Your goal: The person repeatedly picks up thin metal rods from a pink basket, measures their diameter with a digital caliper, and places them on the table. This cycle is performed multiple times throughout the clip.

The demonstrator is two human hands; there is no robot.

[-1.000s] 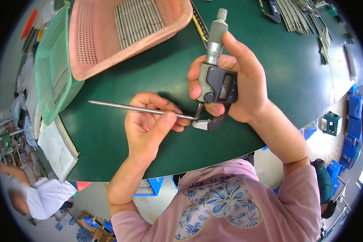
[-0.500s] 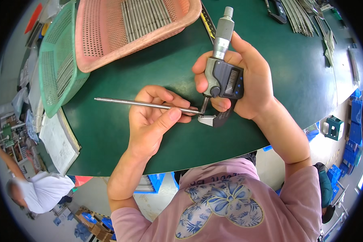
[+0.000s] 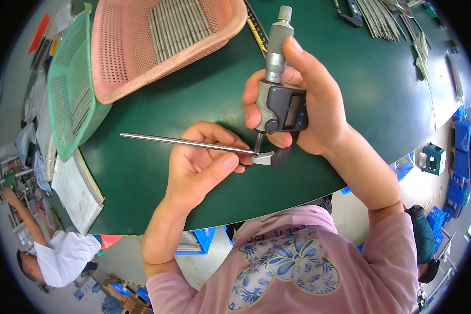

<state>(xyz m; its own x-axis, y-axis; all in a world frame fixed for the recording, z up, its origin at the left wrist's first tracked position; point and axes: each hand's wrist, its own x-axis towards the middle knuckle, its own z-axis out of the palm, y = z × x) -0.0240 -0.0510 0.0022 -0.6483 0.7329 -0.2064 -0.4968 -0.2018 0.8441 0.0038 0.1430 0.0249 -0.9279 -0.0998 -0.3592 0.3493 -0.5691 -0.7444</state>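
My left hand pinches a thin metal rod between thumb and fingers. The rod points left, and its right end sits at the jaws of a digital micrometer. My right hand is wrapped round the micrometer, with the thumb up along its grey barrel and the fingers curled about the frame. The spindle comes down onto the rod's end above the anvil; whether it touches is too small to tell. The instrument stands nearly upright, its small display facing up.
A pink basket holding several metal rods stands at the upper left, overlapping a green basket with more rods. A notebook lies on the green table. Thin rods lie at the far right. A person works at left.
The micrometer and my right hand have shifted slightly left. My left hand and the rod sit a little lower. The person at left has moved an arm and the head.
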